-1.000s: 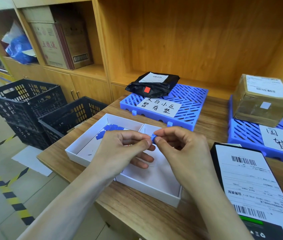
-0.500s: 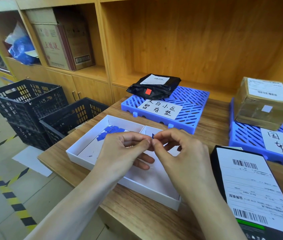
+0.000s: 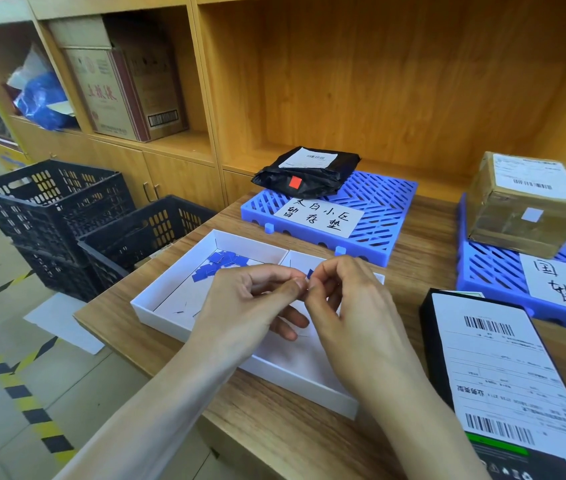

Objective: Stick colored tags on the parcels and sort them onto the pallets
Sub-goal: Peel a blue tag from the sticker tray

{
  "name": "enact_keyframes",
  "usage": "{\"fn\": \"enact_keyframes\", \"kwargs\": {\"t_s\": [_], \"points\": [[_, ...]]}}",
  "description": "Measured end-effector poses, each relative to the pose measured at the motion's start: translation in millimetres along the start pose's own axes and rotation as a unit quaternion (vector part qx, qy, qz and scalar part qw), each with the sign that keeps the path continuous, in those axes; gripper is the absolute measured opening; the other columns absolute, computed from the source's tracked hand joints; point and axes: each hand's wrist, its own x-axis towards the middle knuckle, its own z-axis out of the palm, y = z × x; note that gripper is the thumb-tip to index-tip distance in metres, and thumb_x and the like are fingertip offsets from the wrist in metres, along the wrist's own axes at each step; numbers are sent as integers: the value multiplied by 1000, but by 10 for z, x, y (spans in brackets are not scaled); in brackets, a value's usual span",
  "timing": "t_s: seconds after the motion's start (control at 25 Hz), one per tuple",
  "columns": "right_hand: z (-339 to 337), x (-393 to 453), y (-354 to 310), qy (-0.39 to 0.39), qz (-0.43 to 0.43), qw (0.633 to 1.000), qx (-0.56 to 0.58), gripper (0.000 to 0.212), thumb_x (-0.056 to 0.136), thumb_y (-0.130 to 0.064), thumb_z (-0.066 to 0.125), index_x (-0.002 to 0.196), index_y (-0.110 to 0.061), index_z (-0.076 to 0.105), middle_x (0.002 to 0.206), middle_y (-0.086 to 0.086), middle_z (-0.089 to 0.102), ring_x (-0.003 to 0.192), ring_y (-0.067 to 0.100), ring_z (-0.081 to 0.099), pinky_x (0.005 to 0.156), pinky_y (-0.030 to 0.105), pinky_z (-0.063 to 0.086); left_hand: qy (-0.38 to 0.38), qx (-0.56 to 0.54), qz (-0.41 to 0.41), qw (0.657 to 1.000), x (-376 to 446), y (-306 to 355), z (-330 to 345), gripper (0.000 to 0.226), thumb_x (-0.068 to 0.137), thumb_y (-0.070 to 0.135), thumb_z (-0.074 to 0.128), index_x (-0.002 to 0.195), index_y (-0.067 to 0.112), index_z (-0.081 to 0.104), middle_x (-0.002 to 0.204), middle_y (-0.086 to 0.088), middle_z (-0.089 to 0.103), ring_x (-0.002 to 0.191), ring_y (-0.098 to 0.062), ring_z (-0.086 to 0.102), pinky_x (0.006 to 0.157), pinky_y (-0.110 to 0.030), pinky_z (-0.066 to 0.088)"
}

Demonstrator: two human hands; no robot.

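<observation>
Peeling blue tag [image 3: 309, 274], frame centre, over white tray [image 3: 167, 308].
L hand [image 3: 250, 306] & R hand [image 3: 351, 303] both pinch it; peel slowly, adhesive off fingertips, then onto black parcel [image 3: 503, 382] lower right.

Table [image 3: 423, 223]: tray [image 3: 157, 306], pallets [image 3: 389, 202], parcel [image 3: 503, 375]

A: Background?
B: Wooden shelving unit [image 3: 396, 81] along the back, big open cubby, warm even light. Cabinet doors [image 3: 157, 174] below on the left.
A: On the shelves?
B: Cardboard carton [image 3: 125, 91] with red lettering, blue plastic bag [image 3: 44, 102] further left.
A: Floor?
B: Pale tiles, yellow-black hazard tape [image 3: 15, 386], a white sheet [image 3: 63, 323] lying flat. Black plastic crates [image 3: 53, 216] stacked just beside the wooden table [image 3: 274, 427].
</observation>
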Motion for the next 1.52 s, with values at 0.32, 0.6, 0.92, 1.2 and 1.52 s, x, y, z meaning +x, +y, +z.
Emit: {"fn": "enact_keyframes", "kwargs": {"t_s": [0.32, 0.6, 0.92, 1.2, 1.52], "points": [[-83, 54, 39, 80, 103, 988, 85, 8, 91, -30, 56, 83, -29, 56, 76, -10, 62, 68, 4, 56, 56, 16, 38, 135, 352, 114, 919, 57, -35, -46, 7, 76, 27, 75, 70, 29, 72, 64, 17, 69, 59, 7, 57, 69, -7, 42], [-79, 56, 62, 51, 126, 985, 109, 11, 90, -25, 60, 79, -25, 61, 64, -5, 61, 58, 11, 53, 56, 28, 38, 75, 353, 127, 924, 0, -36, 26, 17, 82, 20, 73, 83, 37, 75, 68, 27, 64, 69, 12, 53, 66, -9, 37], [-67, 57, 58, 40, 133, 983, 118, 10, 88, -28, 61, 79, -24, 63, 58, -15, 60, 53, 7, 49, 54, 26, 35, 88, 371, 176, 907, -48, -49, 114, 23, 78, 27, 74, 97, 37, 66, 85, 26, 59, 82, 4, 53, 75, -20, 46], [-88, 44, 14, 18, 130, 982, 133, 12, 88, -25, 62, 77, -24, 66, 65, -6, 65, 53, 4, 51, 52, 23, 39, 91, 337, 160, 923, -43, -81, 148, 9, 83, 33, 73, 91, 39, 71, 79, 28, 69, 72, 5, 57, 70, -23, 49], [-151, 63, -16, 59, 96, 974, 198, 13, 90, -25, 65, 80, -28, 72, 73, -13, 68, 59, 11, 57, 54, 17, 41, 23, 87, 52, 995, -29, -24, 80, 11, 94, 17, 65, 91, 21, 75, 80, 6, 78, 66, -5, 64, 63, -17, 48]]}}
